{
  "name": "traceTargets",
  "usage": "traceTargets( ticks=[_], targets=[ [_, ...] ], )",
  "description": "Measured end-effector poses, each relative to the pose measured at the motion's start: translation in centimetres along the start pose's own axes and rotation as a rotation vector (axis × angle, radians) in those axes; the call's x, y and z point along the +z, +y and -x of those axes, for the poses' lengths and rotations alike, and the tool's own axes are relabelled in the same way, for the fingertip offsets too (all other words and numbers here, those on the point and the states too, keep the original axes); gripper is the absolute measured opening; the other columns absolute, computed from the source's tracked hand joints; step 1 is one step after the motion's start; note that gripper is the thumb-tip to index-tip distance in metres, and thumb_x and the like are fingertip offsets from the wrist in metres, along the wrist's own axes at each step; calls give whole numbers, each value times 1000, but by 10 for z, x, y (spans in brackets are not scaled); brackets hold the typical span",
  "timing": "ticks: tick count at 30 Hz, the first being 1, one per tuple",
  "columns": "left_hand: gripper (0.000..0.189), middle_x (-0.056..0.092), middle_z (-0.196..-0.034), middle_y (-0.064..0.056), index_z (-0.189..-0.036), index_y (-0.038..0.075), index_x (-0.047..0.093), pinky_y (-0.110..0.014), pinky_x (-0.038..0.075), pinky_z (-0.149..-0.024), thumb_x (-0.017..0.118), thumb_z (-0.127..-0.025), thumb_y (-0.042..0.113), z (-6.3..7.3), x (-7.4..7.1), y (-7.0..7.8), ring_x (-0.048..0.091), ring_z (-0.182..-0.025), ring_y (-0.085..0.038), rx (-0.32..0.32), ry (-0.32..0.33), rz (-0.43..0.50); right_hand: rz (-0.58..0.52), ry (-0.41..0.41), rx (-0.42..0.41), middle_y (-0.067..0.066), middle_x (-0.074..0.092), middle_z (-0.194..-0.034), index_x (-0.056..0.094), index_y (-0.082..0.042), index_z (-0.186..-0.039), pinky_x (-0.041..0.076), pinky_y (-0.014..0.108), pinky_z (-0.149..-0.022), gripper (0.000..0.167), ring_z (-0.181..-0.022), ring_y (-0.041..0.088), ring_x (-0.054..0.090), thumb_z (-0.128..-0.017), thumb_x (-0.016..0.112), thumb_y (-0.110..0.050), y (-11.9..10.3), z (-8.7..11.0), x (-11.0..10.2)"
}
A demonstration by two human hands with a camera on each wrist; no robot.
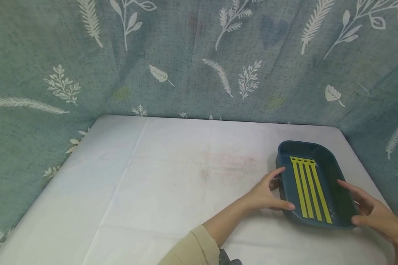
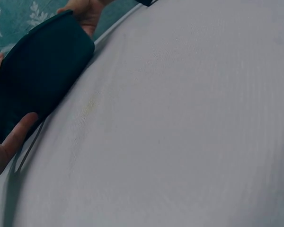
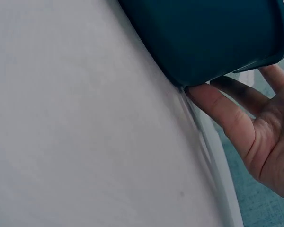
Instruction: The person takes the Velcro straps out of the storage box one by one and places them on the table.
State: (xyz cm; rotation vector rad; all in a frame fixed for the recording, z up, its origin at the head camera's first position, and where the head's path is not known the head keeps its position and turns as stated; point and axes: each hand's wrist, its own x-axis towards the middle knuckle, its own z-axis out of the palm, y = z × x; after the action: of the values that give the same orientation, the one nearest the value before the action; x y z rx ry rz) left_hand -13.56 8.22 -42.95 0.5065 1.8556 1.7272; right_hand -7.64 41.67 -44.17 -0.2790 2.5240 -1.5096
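A dark blue-green tray (image 1: 336, 200) with rounded corners is at the right side of the white-covered table. Inside it lie several flat yellow-green strips (image 1: 313, 189), side by side, with slotted heads toward the far end. My left hand (image 1: 263, 193) grips the tray's left side, thumb and index finger spread along the rim. On the opposite side, my right hand (image 1: 374, 213) holds the tray, its thumb at the near right corner. From the right wrist view, the right thumb and fingers (image 3: 222, 111) sit at the underside of the tray wall (image 3: 213, 38).
The white cloth (image 1: 172, 176) covers the table and shows faint reddish stains near the middle. Behind and beside it hangs a blue-green leaf-patterned curtain (image 1: 185, 48). The table's right edge runs close beside the tray and right hand.
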Motion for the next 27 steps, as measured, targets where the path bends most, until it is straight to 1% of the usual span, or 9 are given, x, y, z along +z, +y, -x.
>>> traceTargets(
  ticks=[2, 5, 7, 9, 12, 15, 21, 25, 27],
  targets=[
    [93, 27, -150, 7, -135, 56, 31, -29, 52, -84, 82, -72, 10, 1, -3, 0, 38, -134, -17, -12, -1, 40, 7, 0, 4, -18, 7, -154, 13, -23, -153, 34, 4, -87, 88, -121, -17, 23, -86, 63, 4, -4, -1, 2],
    [94, 27, -151, 6, -136, 54, 34, -27, 55, -74, 81, -71, 6, 2, -8, 0, 37, -135, -20, -25, -4, 94, -9, -14, -14, -21, 14, -148, 15, -23, -153, 40, 9, -84, 89, -119, -17, 28, -84, 64, 7, -10, -4, 5],
    [94, 28, -151, 7, -138, 51, 34, -26, 54, -75, 81, -71, 5, 3, -12, -1, 37, -135, -20, -22, -7, 96, -49, -35, -42, -21, 18, -144, 17, -21, -153, 46, 12, -80, 90, -114, -17, 35, -82, 64, 10, -14, -7, 7],
    [94, 29, -150, 9, -140, 48, 34, -27, 54, -76, 81, -71, 5, 4, -16, -1, 38, -135, -20, -19, -11, 95, -105, -68, -67, -19, 18, -143, 17, -21, -152, 49, 17, -79, 90, -114, -15, 38, -82, 62, 12, -17, -8, 10],
    [95, 32, -149, 11, -142, 44, 34, -27, 54, -76, 80, -71, 3, 5, -22, -2, 39, -134, -18, -19, -22, 107, -180, -111, -81, -15, 18, -145, 17, -20, -152, 50, 19, -81, 88, -117, -12, 40, -83, 60, 12, -21, -11, 14],
    [96, 33, -150, 9, -144, 41, 33, -28, 55, -75, 80, -71, 1, 6, -28, -3, 40, -133, -17, -15, -31, 125, -215, -130, -75, -14, 19, -145, 16, -19, -153, 50, 21, -83, 87, -118, -11, 41, -84, 61, 10, -26, -14, 17],
    [98, 32, -151, 4, -146, 36, 31, -31, 55, -76, 78, -71, -2, 7, -40, -3, 40, -133, -18, 9, -30, 142, -215, -124, -44, -18, 24, -141, 18, -17, -152, 49, 21, -85, 86, -118, -10, 44, -84, 66, 3, -37, -25, 22],
    [98, 31, -152, 0, -147, 36, 30, -33, 56, -77, 78, -71, -3, 10, -48, -5, 41, -132, -20, 8, -31, 145, -187, -105, -3, -10, 24, -145, 22, -20, -151, 49, 20, -84, 85, -115, -11, 45, -83, 68, -1, -42, -30, 29],
    [99, 30, -152, -2, -147, 36, 29, -34, 56, -77, 78, -71, -3, 12, -52, -6, 42, -132, -21, 6, -31, 141, -177, -91, 12, 1, 22, -150, 23, -20, -151, 48, 19, -85, 85, -115, -13, 43, -82, 70, -2, -43, -33, 33]
  ],
)
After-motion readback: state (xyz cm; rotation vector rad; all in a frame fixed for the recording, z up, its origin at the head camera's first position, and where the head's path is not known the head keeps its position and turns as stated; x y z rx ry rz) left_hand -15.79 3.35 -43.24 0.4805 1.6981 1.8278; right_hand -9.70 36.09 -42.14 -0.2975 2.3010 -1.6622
